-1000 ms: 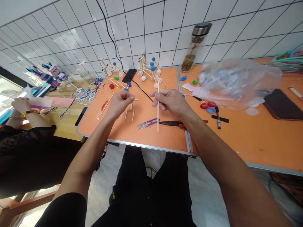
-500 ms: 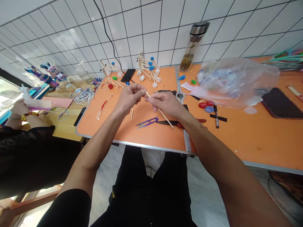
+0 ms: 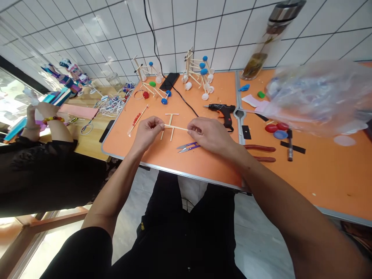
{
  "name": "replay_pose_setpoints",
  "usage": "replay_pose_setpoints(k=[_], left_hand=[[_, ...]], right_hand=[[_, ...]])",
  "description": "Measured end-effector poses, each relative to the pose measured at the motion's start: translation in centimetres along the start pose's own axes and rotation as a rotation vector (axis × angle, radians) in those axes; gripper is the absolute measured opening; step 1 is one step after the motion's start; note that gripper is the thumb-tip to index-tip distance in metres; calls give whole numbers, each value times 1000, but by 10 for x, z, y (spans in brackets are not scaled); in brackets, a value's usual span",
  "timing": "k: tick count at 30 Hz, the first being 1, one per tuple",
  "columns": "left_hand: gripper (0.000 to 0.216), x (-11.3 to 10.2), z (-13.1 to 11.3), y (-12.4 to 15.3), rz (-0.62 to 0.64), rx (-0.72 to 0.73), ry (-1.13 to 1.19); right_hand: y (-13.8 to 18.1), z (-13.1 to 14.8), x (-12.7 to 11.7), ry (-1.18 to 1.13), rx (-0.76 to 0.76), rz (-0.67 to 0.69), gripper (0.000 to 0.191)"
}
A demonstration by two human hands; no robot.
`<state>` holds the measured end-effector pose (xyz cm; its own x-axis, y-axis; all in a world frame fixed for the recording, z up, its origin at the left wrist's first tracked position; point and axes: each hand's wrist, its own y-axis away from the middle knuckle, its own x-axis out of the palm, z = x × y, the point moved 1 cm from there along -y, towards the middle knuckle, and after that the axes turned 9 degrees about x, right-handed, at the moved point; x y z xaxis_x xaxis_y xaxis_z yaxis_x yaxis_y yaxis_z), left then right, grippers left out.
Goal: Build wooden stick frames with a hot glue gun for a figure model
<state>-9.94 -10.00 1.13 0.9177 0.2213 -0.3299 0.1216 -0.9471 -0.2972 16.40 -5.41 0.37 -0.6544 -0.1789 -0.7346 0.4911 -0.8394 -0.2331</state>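
A thin wooden stick (image 3: 176, 128) runs level between my two hands over the orange table (image 3: 203, 166). My left hand (image 3: 147, 131) pinches its left end. My right hand (image 3: 209, 134) pinches its right end. Just behind the stick a small frame of glued sticks (image 3: 170, 121) lies flat on the table. Purple thread snips (image 3: 188, 146) lie under my right hand's fingers.
A black glue gun (image 3: 223, 111), red-handled pliers (image 3: 260, 152), bottle caps (image 3: 276, 130) and a clear plastic bag (image 3: 316, 97) are to the right. Stick-and-cap models (image 3: 199, 75), a phone (image 3: 170, 80) and a glass bottle (image 3: 269, 40) stand at the back. Another person's arm (image 3: 52, 124) works at the left.
The stick went from upright in my right hand to level, held at both ends. My hands lowered toward the table, and the view shifted to show the glue gun.
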Motion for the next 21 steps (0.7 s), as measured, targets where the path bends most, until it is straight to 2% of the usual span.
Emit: replay_pose_setpoints(k=[5, 10, 14, 21], left_hand=[[18, -12, 20, 30, 33, -22, -97], [11, -16, 36, 55, -30, -37, -406], [14, -12, 37, 71, -30, 23, -587], [23, -5, 33, 87, 0, 108, -697]], right_hand=[[7, 5, 11, 148, -60, 56, 18], [17, 12, 18, 293, -82, 121, 24], [24, 17, 26, 405, -89, 116, 26], [30, 13, 37, 499, -114, 59, 27]])
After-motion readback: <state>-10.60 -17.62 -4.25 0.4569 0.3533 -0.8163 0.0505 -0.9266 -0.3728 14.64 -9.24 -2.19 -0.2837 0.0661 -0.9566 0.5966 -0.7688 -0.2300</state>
